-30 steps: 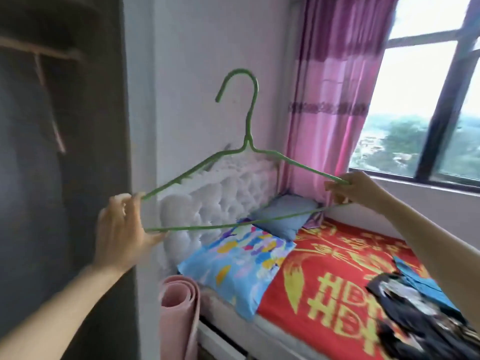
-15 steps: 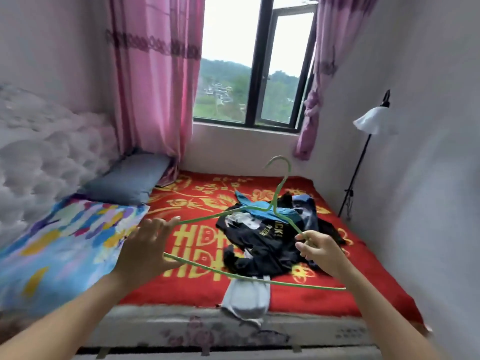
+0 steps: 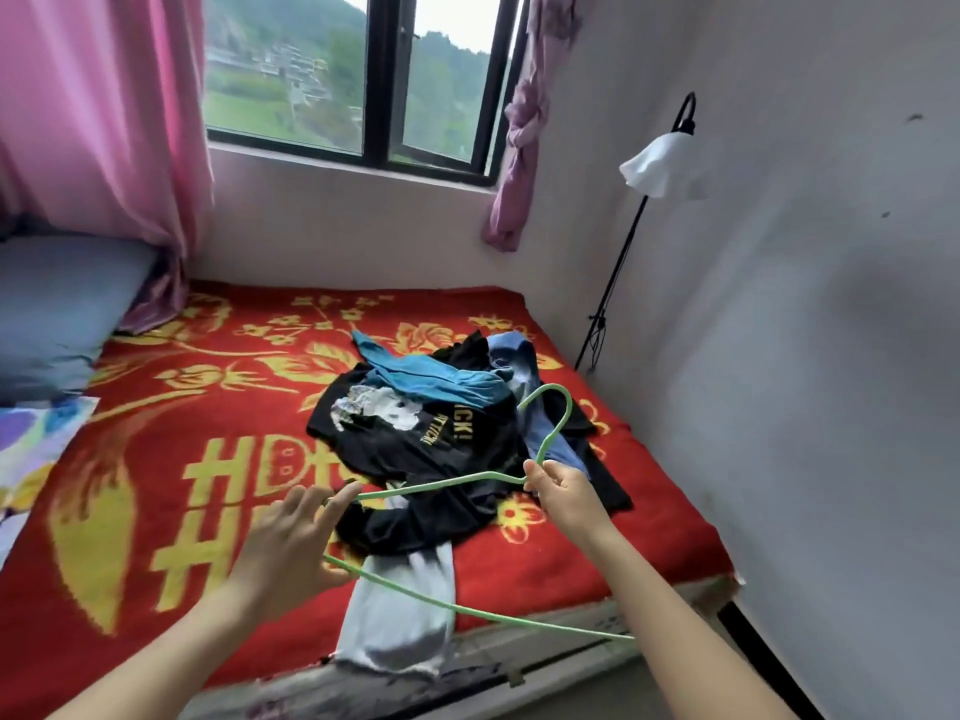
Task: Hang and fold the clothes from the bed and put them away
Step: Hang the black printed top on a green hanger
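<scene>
Green hanger (image 3: 447, 482) over clothes (image 3: 415, 454) | right hand (image 3: 566, 498) pinches neck | left hand (image 3: 291, 548) apparently splayed, touching

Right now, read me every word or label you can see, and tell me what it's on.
"HD": big yellow letters on the red blanket; the rest lies under the black T-shirt.
"H": the row below, before the left hand covers it.
"CK!": yellow, the end of a word on the black T-shirt.
Smaller yellow line beside it: too blurred to read.
</scene>
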`<move>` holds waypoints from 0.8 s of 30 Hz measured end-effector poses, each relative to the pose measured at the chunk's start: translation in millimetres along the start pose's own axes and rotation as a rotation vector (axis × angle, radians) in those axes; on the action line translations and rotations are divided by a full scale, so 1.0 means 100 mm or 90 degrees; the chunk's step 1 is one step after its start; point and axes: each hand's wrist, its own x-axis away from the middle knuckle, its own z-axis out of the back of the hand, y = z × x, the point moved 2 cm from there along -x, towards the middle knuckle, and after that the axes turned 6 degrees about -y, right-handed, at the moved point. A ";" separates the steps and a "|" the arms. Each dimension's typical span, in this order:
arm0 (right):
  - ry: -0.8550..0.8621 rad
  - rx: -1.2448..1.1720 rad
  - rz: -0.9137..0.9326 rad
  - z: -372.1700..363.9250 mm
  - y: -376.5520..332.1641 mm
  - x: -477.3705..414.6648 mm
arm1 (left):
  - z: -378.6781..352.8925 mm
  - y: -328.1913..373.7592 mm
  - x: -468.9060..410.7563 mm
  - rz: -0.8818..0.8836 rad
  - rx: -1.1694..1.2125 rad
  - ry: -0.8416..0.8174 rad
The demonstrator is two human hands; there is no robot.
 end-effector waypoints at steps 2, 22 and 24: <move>-0.001 0.006 -0.034 -0.02 0.09 -0.26 | -0.19 -0.10 -0.24 0.005 0.013 -0.033; -0.031 0.089 -0.233 0.83 2.34 -1.96 | -2.00 -0.23 -1.55 0.373 0.119 -0.301; -0.096 0.130 -0.219 0.89 2.55 -2.31 | -2.12 -0.19 -1.74 0.416 0.108 -0.330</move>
